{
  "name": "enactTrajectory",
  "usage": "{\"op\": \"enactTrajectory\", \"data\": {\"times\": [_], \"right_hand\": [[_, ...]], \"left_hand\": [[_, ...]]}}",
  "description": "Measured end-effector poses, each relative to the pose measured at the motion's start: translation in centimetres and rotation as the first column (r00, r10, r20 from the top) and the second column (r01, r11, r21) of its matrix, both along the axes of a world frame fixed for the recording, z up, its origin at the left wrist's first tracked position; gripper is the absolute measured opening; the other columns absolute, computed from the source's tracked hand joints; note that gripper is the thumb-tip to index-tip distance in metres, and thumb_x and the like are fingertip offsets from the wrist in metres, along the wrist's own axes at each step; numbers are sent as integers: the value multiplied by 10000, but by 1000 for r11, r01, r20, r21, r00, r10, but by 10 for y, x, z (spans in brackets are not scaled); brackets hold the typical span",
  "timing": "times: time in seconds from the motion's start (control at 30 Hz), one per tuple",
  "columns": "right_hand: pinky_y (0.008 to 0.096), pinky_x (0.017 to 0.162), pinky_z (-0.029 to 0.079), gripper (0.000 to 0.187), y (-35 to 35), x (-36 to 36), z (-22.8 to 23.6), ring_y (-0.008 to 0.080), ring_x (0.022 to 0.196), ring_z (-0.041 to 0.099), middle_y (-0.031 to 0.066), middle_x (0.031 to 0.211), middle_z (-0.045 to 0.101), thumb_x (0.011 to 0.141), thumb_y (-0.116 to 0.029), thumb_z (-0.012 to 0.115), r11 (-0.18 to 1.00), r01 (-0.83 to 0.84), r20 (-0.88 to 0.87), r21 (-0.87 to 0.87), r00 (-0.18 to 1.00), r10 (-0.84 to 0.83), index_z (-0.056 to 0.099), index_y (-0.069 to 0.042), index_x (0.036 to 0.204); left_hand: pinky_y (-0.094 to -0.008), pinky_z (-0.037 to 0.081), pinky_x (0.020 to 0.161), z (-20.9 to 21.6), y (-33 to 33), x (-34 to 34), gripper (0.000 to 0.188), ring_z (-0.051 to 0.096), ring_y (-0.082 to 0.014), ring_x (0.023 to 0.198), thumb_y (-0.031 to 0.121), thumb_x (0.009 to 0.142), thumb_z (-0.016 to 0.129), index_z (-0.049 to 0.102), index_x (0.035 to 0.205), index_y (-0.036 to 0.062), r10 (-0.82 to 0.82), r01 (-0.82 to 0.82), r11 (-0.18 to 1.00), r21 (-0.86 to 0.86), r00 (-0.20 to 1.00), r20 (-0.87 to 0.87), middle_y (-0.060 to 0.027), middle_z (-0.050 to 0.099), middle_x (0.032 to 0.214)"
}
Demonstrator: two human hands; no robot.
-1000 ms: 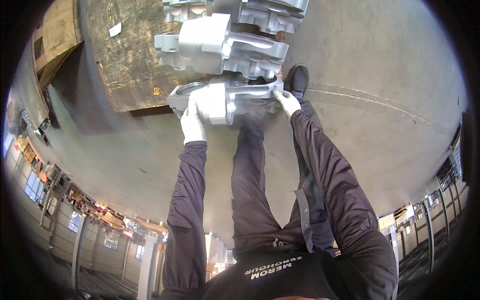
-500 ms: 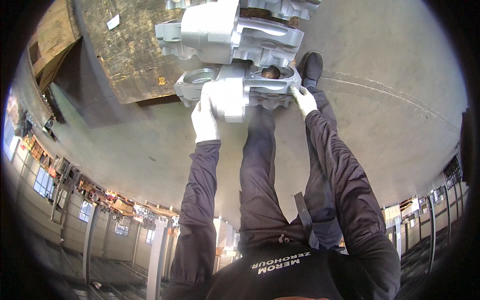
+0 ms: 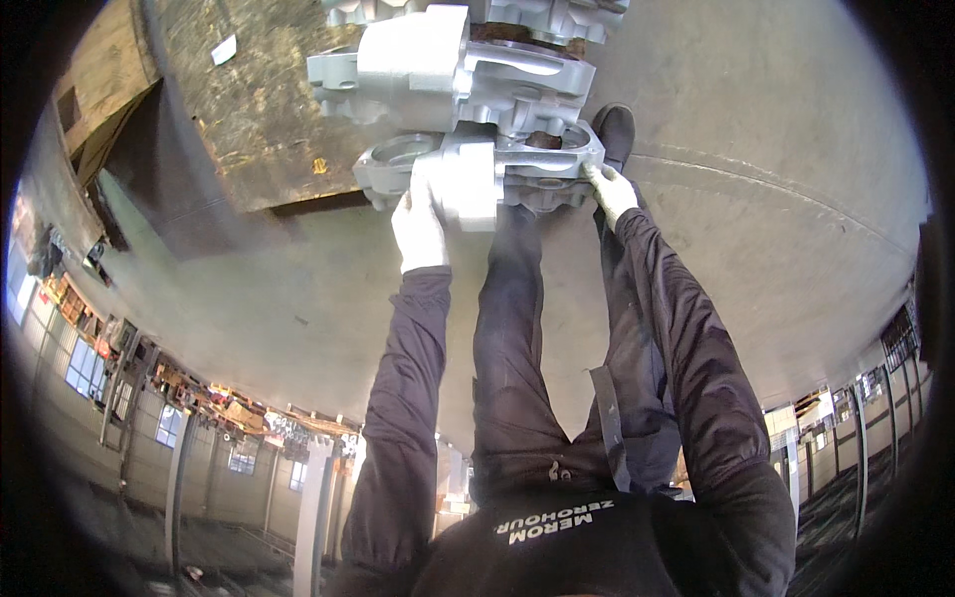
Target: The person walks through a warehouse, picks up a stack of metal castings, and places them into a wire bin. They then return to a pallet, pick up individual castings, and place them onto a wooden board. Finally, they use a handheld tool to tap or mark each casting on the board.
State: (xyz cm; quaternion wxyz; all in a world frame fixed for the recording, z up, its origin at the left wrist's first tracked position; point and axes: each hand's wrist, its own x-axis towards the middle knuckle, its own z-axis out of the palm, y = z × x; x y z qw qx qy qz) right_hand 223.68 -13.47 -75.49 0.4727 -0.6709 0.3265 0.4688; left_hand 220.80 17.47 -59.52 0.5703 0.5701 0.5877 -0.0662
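A worn wooden platform (image 3: 249, 119), its brown top blotched with dark stains, bears a row of silver metal castings (image 3: 413, 60) along its right side, one behind another. A scrap of white paper (image 3: 224, 50) lies toward the far left, and a small orange mark (image 3: 319, 166) shows by the near edge. Whether the nearest casting (image 3: 468, 179) rests on the wood cannot be told from here. Below spreads a smooth grey floor (image 3: 756, 269), crossed at right by a pale curving line (image 3: 736, 174), a dark shoe (image 3: 615, 134) planted on it.
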Motion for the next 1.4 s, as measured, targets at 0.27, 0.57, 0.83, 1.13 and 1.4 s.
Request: {"op": "enactTrajectory", "data": {"times": [0.27,0.57,0.83,1.13,1.4], "right_hand": [[401,1060,360,891,45,55,45,383,1288,430,262,1411,395,808,-574,612,855,-314,328,-413,825,461,355,29,1412],[365,989,403,914,78,126,-12,312,1152,552,262,1256,558,856,-709,467,995,-97,121,27,988,93,480,79,1320],[303,892,448,865,66,157,-11,234,1008,609,212,1126,635,855,-668,529,987,-162,119,5,980,161,536,100,1254],[318,917,442,731,35,143,14,238,1028,607,194,1092,653,902,-532,568,996,-88,171,-13,981,89,534,139,1189],[321,891,452,664,42,136,14,242,999,616,196,1091,656,924,-525,531,993,-92,214,-77,971,106,565,77,1202]], "left_hand": [[-293,424,889,-10,83,7,606,552,-178,980,507,959,471,576,1196,-41,-332,330,943,-45,940,-72,-132,622,1119],[-366,354,1040,-138,235,84,868,477,-301,1237,632,887,486,384,1393,-67,-234,364,828,427,915,-328,-247,466,1374],[-357,335,1054,-209,251,58,850,463,-282,1256,626,889,506,431,1358,-79,-236,243,956,167,970,-60,-229,481,1370],[-324,471,865,-199,197,20,705,594,-240,980,552,927,515,522,1206,-95,-270,301,943,143,941,-203,-195,619,1103],[-281,484,673,-188,197,37,552,594,-163,746,494,954,515,598,1050,-43,-209,217,974,70,972,-106,-104,645,861]]}}
